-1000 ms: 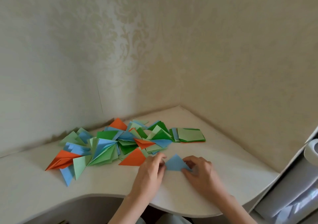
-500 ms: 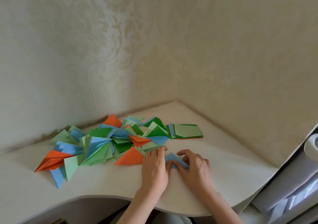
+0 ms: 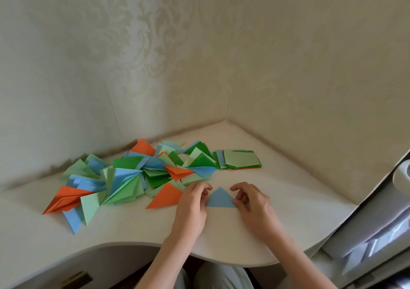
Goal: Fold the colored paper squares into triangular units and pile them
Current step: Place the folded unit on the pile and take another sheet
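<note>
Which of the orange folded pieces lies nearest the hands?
The orange triangle lying flat at the pile's near edge, just beside the left hand; the other orange pieces sit farther left or deeper in the pile.

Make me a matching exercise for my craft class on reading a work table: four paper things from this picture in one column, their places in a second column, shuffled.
Things:
1. blue paper triangle
2. stack of unfolded paper squares
3. orange triangle unit
4. pile of folded units

Places:
A. spread along the wall at the left
B. flat between the left hand and right hand
C. far edge of the pile's right end, near the corner
D. just left of the left hand

Pairs: 1-B, 2-C, 3-D, 4-A
</note>
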{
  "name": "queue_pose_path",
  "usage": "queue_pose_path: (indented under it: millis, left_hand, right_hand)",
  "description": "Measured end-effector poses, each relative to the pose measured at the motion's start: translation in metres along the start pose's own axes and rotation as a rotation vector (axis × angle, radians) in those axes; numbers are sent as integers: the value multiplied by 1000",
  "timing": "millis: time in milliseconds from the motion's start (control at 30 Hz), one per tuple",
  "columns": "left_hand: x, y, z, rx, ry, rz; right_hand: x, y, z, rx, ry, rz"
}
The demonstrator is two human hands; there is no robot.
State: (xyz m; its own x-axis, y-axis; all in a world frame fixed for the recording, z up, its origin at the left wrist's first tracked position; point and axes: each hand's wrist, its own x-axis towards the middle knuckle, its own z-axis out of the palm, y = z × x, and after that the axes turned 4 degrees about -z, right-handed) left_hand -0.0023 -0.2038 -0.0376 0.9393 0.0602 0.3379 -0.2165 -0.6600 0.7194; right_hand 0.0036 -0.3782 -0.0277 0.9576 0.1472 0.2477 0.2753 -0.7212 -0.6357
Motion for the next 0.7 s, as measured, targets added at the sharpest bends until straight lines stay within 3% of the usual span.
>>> queue_pose_path:
  millis: [467,700]
  left_hand:
    - [-8,27,11,313,34,-19]
    - [-2,28,12,199,17,-123]
  right_hand:
    - [0,0,6,-13,55,16]
    - [3,2,10,-33,48,32]
